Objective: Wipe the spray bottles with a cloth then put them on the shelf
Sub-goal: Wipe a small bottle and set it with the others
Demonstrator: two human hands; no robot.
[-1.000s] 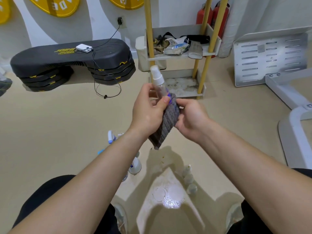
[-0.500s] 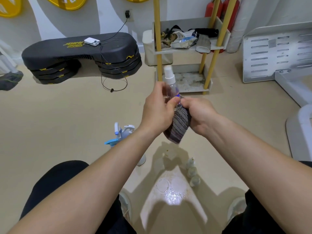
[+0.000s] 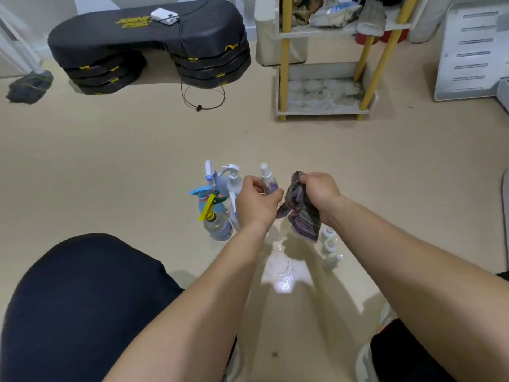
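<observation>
My left hand (image 3: 256, 202) grips a small clear spray bottle (image 3: 267, 179) with a white cap, held upright in mid-air. Beside it my right hand (image 3: 319, 191) grips a bunched striped grey cloth (image 3: 300, 213) that hangs down, a little apart from the bottle. Several spray bottles (image 3: 220, 199) stand clustered on the floor to the left of my left hand. Three small bottles (image 3: 330, 246) stand in a row on the floor under the cloth. The white shelf (image 3: 322, 110) with yellow posts stands ahead to the right; its bottom tier is stained.
A black stepper stack (image 3: 148, 48) with a white device and cable sits at the back left. A mop head (image 3: 30, 85) lies far left. A white perforated panel (image 3: 473, 48) leans at the right. The shelf's upper tier holds cloths and bags. My knees frame the foreground.
Both hands have come down and nearer to me. The cloth has come off the bottle and now hangs apart in my right hand. The view has tilted down.
</observation>
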